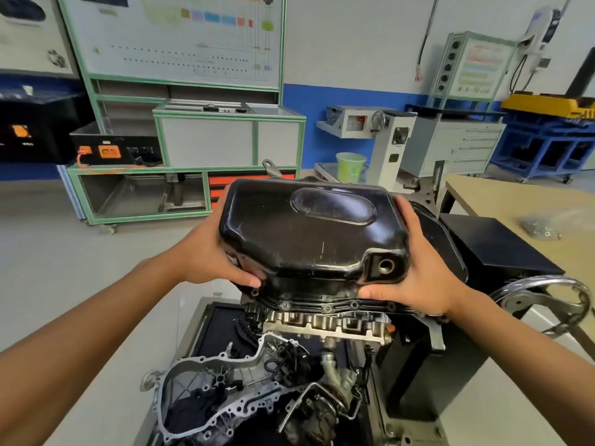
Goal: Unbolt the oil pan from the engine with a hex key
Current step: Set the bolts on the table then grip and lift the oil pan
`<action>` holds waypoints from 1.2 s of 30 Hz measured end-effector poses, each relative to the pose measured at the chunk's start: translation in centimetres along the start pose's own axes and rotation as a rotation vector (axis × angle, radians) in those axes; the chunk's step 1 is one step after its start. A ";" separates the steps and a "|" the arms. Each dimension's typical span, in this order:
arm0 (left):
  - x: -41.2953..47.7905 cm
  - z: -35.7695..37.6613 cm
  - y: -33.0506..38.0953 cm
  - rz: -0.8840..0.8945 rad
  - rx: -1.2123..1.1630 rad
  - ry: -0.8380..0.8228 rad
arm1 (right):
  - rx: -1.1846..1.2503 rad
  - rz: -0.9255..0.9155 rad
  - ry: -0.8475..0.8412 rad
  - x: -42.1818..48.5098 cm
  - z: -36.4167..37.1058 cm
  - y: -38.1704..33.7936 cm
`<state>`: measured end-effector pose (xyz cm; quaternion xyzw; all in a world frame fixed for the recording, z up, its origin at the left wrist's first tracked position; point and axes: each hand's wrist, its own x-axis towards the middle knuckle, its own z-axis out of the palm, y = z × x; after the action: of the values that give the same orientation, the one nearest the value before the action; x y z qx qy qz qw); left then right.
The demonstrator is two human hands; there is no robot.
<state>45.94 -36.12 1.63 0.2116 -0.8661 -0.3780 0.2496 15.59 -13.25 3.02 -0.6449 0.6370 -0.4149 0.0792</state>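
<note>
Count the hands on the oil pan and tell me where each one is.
2. The left hand grips the oil pan at its left end; the right hand grips its right end, beside the drain hole.

I have one view only: head cam, wide-angle, facing forward and down from above the engine [325, 326], close on the oil pan [309, 233]; far wall [354, 43] curves at the edges, floor [64, 252] left.
</note>
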 end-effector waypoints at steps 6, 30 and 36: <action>1.0 0.2 4.8 0.114 -0.047 0.065 | -0.071 -0.018 -0.011 1.0 -3.5 -2.0; 5.1 37.3 33.0 0.561 -0.523 -0.487 | -0.337 0.635 0.353 -39.7 -33.7 -8.6; 3.5 47.0 33.6 0.487 -0.525 -0.598 | -0.213 0.767 0.389 -48.5 -34.6 -4.4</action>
<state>9.42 8.73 0.41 -0.1865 -0.7994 -0.5593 0.1157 4.47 45.32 6.99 -0.2762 0.8725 -0.4012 0.0390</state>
